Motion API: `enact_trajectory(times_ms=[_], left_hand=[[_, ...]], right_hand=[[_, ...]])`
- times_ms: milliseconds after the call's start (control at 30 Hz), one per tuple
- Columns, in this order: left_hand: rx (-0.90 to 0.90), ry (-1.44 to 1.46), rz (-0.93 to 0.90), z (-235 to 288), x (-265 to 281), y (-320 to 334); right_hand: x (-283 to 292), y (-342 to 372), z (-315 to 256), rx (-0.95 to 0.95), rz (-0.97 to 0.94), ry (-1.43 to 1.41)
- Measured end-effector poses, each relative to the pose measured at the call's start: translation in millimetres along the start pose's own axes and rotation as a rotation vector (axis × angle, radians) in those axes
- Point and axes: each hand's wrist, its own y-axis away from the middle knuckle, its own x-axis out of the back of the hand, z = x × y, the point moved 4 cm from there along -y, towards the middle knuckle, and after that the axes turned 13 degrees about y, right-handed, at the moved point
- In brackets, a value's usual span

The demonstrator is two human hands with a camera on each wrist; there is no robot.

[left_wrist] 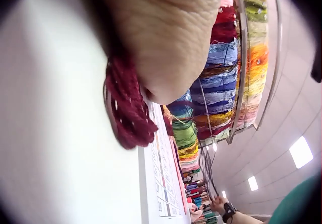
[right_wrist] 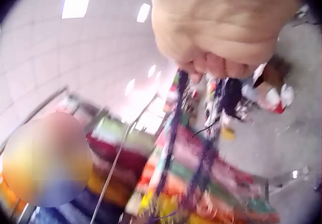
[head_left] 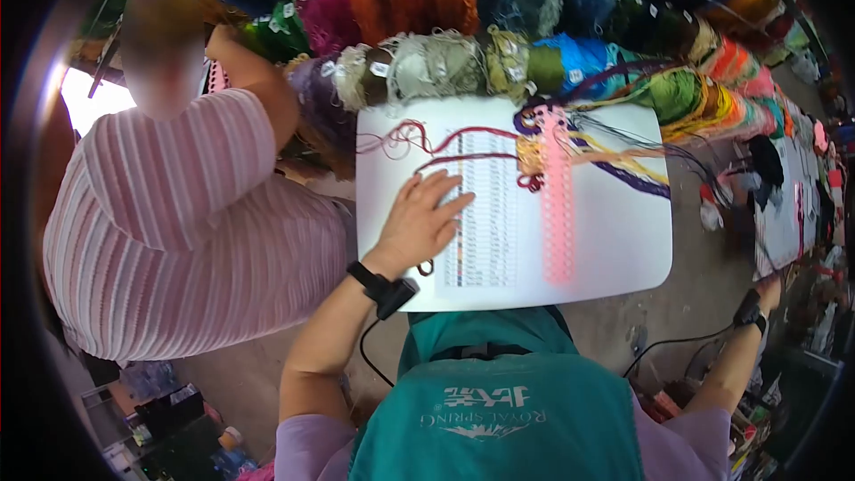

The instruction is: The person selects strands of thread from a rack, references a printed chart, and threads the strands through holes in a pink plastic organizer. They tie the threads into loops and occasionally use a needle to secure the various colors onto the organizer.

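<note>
My left hand (head_left: 419, 218) rests with spread fingers on a printed chart (head_left: 485, 214) lying on a white board (head_left: 623, 258). Close under that hand (left_wrist: 166, 38) hangs a looped dark red thread bundle (left_wrist: 128, 108); whether the palm presses it cannot be told. A pink strip with holes (head_left: 557, 205) lies down the chart's right side, with dark red, yellow and purple threads at its upper part. Far out to the right is my right hand (head_left: 769, 289). Its fingers (right_wrist: 216, 65) are curled round purple thread (right_wrist: 173, 128), which runs down from them.
Hanks of coloured thread (head_left: 436, 67) line the far side of the board. A person in a striped top (head_left: 196, 223) is close on the left. Another white surface (head_left: 779, 223) with items on it is at the right. Dark threads (head_left: 659, 142) trail over the board's right edge.
</note>
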Motion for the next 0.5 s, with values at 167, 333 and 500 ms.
enact_trajectory(times_ms=[167, 333, 500], left_hand=[[0.021, -0.041, -0.029, 3.9, -3.7, -1.4], [0.05, -0.066, -0.044, 9.1, -6.8, -1.6], [0.06, 0.009, 0.033, 23.1, 5.1, -3.5]], right_hand=[[72.2, 82.6, -10.4, -0.257, 0.481, 0.003], [-42.3, 98.7, -57.5, -0.172, -0.037, 0.199], [-218.0, 150.2, -145.1, 0.105, -0.329, 0.599]])
